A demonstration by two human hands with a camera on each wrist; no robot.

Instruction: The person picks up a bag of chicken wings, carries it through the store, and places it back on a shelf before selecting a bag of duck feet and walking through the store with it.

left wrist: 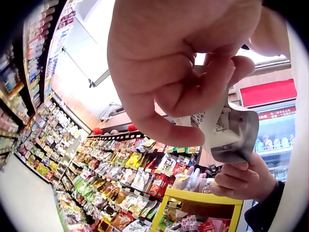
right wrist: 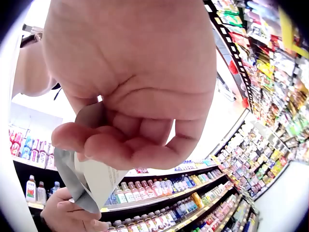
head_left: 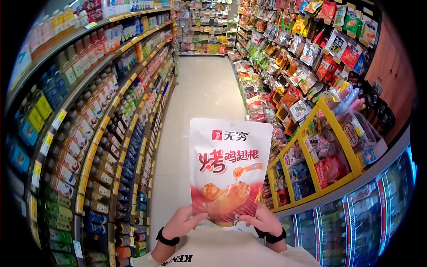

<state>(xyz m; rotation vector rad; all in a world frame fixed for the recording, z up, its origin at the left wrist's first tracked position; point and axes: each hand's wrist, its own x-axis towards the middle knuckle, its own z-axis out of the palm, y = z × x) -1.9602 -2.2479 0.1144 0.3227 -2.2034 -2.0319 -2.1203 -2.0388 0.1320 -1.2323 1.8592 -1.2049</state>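
Has bottles (head_left: 66,169) on shelves (head_left: 81,202) left of the left hand (head_left: 183,221). With that hand, pinches the lower left of a white-and-red bag (head_left: 231,153); holds it between both hands; pinches its lower right with the right hand (head_left: 266,221). Has a yellow rack (head_left: 339,138) ahead and right of that hand.

In the head view, the left hand (head_left: 182,221) at seven o'clock and the right hand (head_left: 267,221) at five have fingers hidden behind the pouch (head_left: 231,173); the shirt (head_left: 235,247) is cut off at six, price tags (head_left: 58,119) at nine are illegible, far goods (head_left: 202,36) at twelve blur together
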